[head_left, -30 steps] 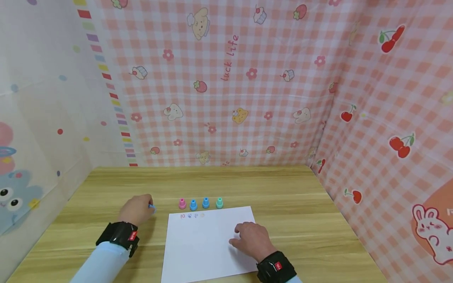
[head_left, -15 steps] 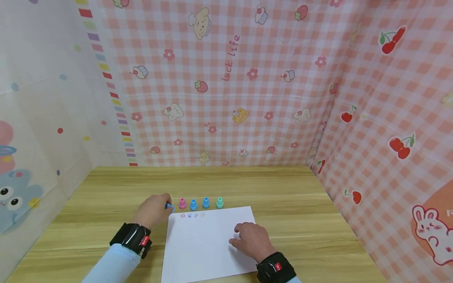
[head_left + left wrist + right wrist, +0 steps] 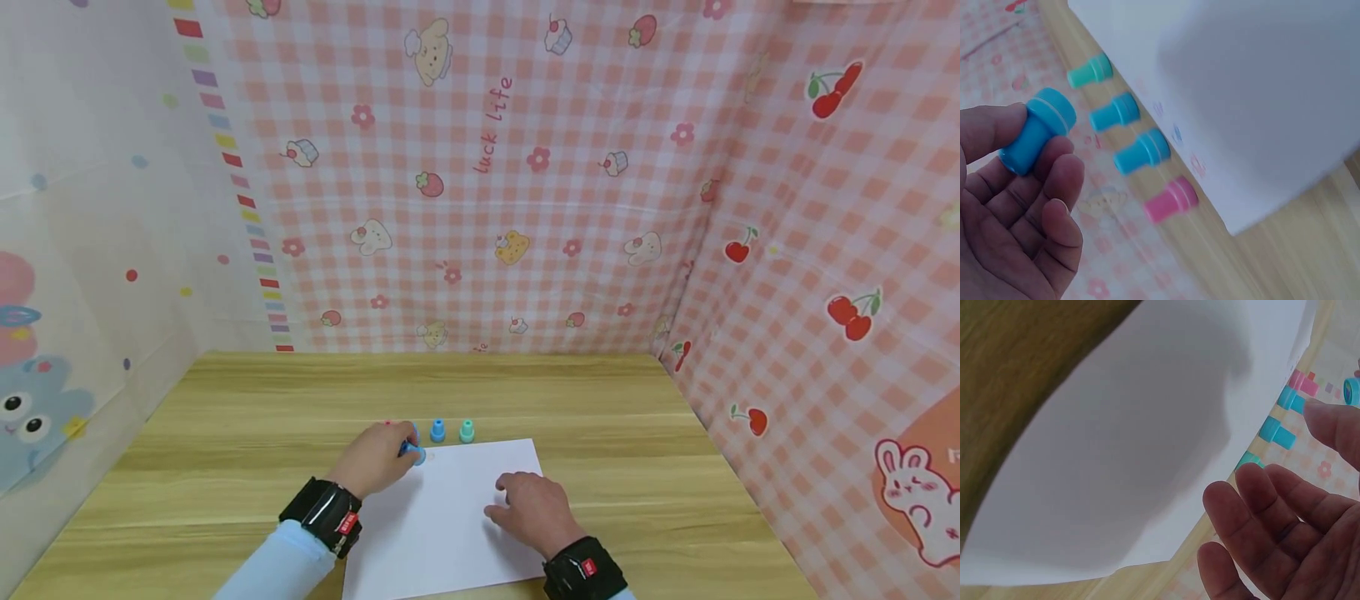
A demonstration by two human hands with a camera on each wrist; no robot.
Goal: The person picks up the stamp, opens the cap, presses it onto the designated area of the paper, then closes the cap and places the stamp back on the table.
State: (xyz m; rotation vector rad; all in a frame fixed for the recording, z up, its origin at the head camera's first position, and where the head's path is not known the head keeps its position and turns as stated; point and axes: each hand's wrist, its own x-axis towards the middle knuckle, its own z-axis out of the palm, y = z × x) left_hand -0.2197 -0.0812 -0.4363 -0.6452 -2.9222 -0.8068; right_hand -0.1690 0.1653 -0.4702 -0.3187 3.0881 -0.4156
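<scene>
My left hand pinches a blue toy stamp between thumb and fingers, above the far left part of a white sheet of paper. The stamp's round face shows in the right wrist view. Small printed marks line the sheet's far edge; in the head view the left hand hides most of them. Over the right side of the paper, my right hand holds nothing, its fingers loosely bent.
Past the sheet's far edge stand a pink stamp, a blue stamp, another blue stamp and a green stamp in a row. Patterned cloth hangs behind the wooden table.
My left hand has carried the blue stamp rightward from the bare table to over the paper, now covering the pink and nearer blue stamps in the head view. The right hand stays put.
</scene>
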